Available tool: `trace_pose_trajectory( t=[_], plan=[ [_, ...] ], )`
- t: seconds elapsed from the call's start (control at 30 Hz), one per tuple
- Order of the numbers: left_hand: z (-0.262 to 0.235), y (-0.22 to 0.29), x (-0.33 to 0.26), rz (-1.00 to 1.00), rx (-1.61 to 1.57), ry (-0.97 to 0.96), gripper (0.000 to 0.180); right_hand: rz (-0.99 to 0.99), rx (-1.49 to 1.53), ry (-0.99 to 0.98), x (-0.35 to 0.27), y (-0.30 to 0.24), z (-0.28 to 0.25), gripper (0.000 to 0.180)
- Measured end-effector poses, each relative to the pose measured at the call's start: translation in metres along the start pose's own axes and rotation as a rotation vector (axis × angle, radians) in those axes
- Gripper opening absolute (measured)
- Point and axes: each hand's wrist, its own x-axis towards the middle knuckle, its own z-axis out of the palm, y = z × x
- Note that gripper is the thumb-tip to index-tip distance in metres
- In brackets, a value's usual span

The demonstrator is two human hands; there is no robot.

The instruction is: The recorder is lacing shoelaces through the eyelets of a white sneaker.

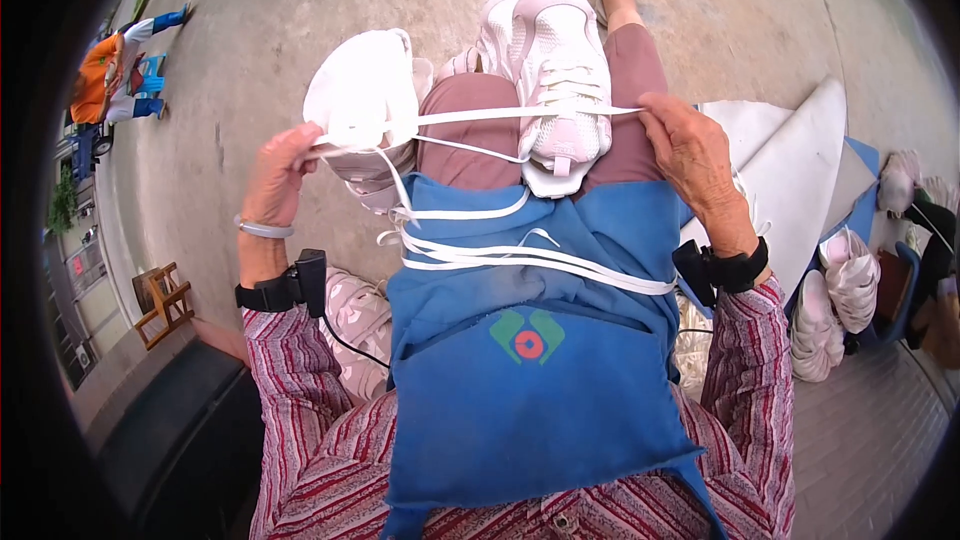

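Note:
My left hand (280,165) is closed on the end of a white shoelace (500,116) and touches a white shoe (362,90) held up at the left. My right hand (695,155) pinches the other end of the lace, which is stretched taut between the hands. A second white shoe (562,80) lies on my lap, under the lace. Several more loose white laces (520,255) lie across my blue apron (530,340). Both wrists wear black bands.
A white sheet (790,180) and stacks of white shoes (850,285) lie on the ground at my right. A small wooden chair (160,302) stands at the left. A person in orange (105,75) is far off at upper left. Concrete ground lies ahead.

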Motion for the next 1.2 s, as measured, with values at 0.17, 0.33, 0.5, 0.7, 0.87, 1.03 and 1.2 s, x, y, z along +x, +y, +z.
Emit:
trace_pose_trajectory(
  t=[0.17,0.33,0.5,0.7,0.87,1.03,1.2],
  plan=[
    [-0.077,-0.020,0.003,0.056,-0.714,0.048,0.027,0.336,0.249,-0.085,-0.006,-0.015,-0.013,0.029],
    [-0.092,-0.008,-0.009,0.139,-1.053,0.007,0.034,0.381,0.666,-0.366,-0.007,-0.021,-0.018,0.032],
    [-0.068,-0.002,-0.013,0.356,-1.040,-0.068,0.026,0.315,0.722,-0.347,-0.005,-0.031,-0.009,0.021],
    [0.040,0.024,-0.013,0.276,-0.667,-0.243,0.020,0.081,0.521,-0.101,-0.012,-0.049,-0.001,0.015],
    [0.099,0.028,-0.021,0.154,-0.207,-0.258,0.024,0.153,0.418,-0.110,-0.018,-0.026,0.009,0.013],
    [0.153,0.008,-0.027,0.149,0.066,-0.401,0.030,0.035,0.360,0.026,-0.002,-0.021,0.017,0.012],
    [0.151,0.014,-0.032,0.110,0.629,-0.553,0.029,0.063,0.387,0.044,0.008,-0.016,0.016,0.014]
  ],
)
